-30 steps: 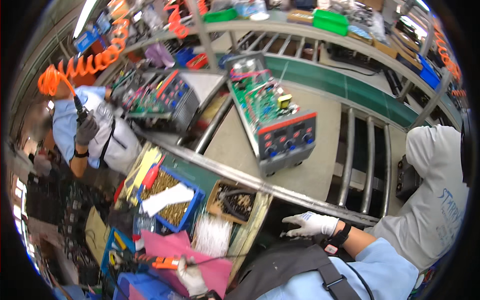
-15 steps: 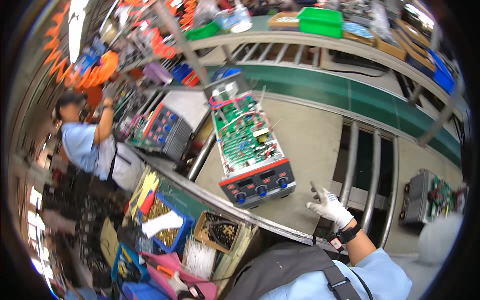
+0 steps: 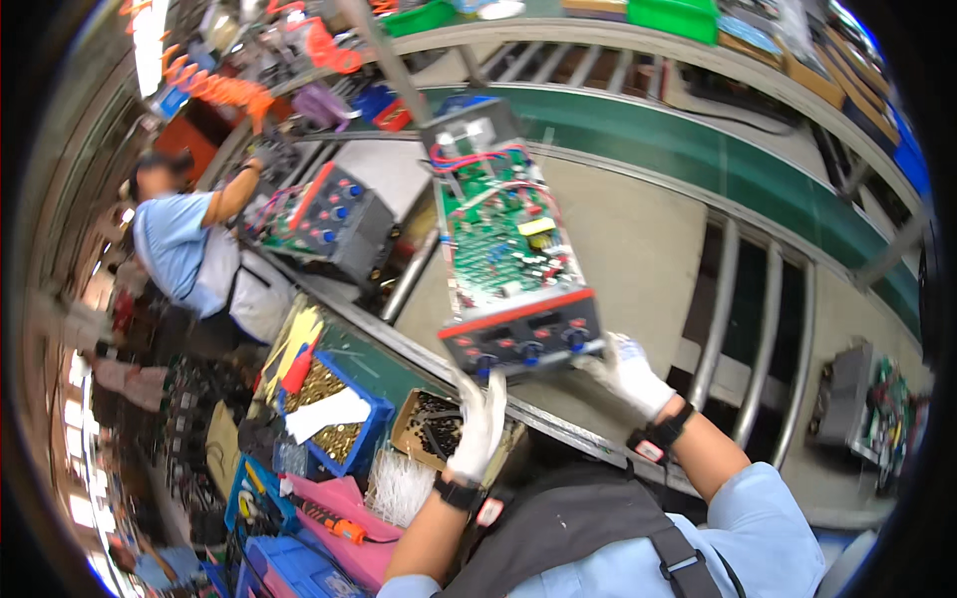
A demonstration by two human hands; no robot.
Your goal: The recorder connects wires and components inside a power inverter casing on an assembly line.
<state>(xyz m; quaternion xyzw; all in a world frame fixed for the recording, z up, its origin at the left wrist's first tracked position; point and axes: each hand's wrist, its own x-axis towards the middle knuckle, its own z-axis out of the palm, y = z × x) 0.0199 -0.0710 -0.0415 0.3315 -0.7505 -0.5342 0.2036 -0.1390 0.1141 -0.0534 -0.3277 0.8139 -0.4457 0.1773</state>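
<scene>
An electronic unit (image 3: 518, 334) stands in front of me with its cover off. Its dark front panel has a red top strip and blue knobs, and a green circuit board (image 3: 498, 239) with wires lies behind it. My left hand (image 3: 480, 424), in a white glove, is at the panel's lower left edge with its fingers stretched and apart. At the lower right corner, my gloved right hand (image 3: 630, 374) has its fingers curled against the unit. The fingertips under that corner are partly hidden.
Left of me, a blue bin (image 3: 374, 439) of brass-coloured parts stands beside a box of black parts (image 3: 409, 439). Metal rollers (image 3: 763, 339) run to the right, near another open unit (image 3: 847, 399). A co-worker (image 3: 189, 239) stands by a similar unit (image 3: 339, 224) at left.
My left hand has come up to the front panel. My right hand has moved left from beside the unit onto its corner. The view has shifted slightly.
</scene>
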